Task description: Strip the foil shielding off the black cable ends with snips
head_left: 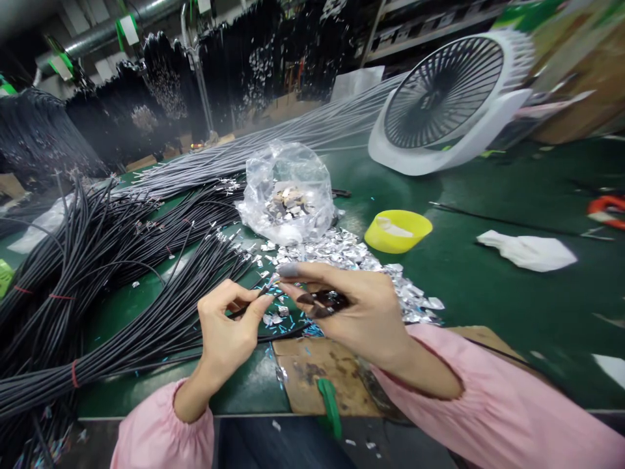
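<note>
My left hand [227, 326] pinches the end of a thin black cable [254, 306] between thumb and fingers, just above the green table. My right hand [342, 309] is closed, its thumb and forefinger pinching a small silvery piece [271, 280] at the cable's tip. Dark painted nails show on the curled fingers. Both hands hover over a litter of silver foil scraps [342, 251] and small blue bits. Large bundles of black cables [97, 286] lie to the left of my left hand.
A clear plastic bag [288, 189] of metal pieces sits behind the scraps, beside a yellow bowl [398, 231]. A white fan [449, 98] stands at the back right. White cloth [527, 251] lies to the right. Brown cardboard [322, 378] covers the table's front edge.
</note>
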`<state>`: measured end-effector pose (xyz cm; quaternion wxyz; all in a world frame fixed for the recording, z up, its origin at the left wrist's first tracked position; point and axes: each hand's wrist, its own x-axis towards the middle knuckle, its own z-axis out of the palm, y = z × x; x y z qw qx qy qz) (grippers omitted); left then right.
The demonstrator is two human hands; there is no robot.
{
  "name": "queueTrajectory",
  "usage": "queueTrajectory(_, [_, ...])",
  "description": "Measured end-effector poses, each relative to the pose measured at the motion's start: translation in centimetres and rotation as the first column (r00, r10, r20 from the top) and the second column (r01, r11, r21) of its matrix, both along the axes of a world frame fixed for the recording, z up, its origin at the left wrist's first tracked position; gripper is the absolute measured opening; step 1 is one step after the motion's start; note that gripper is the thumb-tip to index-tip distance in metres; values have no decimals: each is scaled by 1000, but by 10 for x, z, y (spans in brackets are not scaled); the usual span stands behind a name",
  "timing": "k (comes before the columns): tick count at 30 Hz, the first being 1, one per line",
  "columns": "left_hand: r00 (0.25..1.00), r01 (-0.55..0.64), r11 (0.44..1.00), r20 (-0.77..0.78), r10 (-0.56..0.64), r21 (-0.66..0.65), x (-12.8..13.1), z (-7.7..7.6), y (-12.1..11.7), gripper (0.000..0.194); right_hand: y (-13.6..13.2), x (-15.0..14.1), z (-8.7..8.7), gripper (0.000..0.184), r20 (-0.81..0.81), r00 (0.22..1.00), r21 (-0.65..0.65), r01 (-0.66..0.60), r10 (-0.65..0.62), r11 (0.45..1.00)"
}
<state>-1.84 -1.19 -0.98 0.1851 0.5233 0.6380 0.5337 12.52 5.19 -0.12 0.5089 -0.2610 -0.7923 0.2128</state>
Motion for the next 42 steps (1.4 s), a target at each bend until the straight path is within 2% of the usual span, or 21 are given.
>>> queueTrajectory(3, [1000, 1, 1000, -3, -1, 1, -1, -1, 0, 21, 0, 0, -1, 15, 13, 1000, 52, 7, -8, 999])
queueTrajectory(6, [999, 7, 1000, -34, -7, 6, -1, -3, -1, 22, 0, 0, -3, 18, 18, 1000, 45, 7, -8, 999])
queueTrajectory(13, [976, -4, 998, -215, 17, 62, 1, -3, -2, 24, 2, 2, -10, 22, 66, 997, 84, 27, -32, 996])
queueTrajectory(18, [941, -43, 987, -325, 92, 157, 7, -5, -3, 21, 2, 1, -7, 21, 52, 998, 17, 40, -41, 999])
queueTrajectory(21, [957, -50, 988, -277, 90, 149, 8, -6, -3, 20, 1, 0, -4, 20, 40, 999, 7, 32, -32, 999])
queueTrajectory(26, [994, -23, 999, -111, 26, 30, 5, -7, -2, 23, 1, 0, -3, 22, 37, 999, 65, 11, -14, 998])
queueTrajectory(29, [999, -11, 1000, -41, 11, -23, 4, -5, -1, 23, 2, -1, -2, 22, 27, 1000, 56, 11, -12, 998])
queueTrajectory(32, [1000, 2, 999, 19, -1, -50, 4, -3, -1, 20, 2, -2, 0, 19, -9, 1000, -13, 0, -1, 1000])
queueTrajectory(35, [997, 16, 997, 74, -11, -73, 3, 1, -1, 19, 2, -3, 2, 22, -51, 996, -181, -81, 73, 980])
queueTrajectory(38, [990, 75, 993, 123, -63, -94, 1, 5, -1, 23, 2, -4, 3, 30, -109, 987, -359, -152, 121, 921])
queueTrajectory(42, [988, 113, 989, 116, -102, -95, 0, 8, -1, 27, 3, -5, 6, 31, -216, 973, -520, -179, 74, 835])
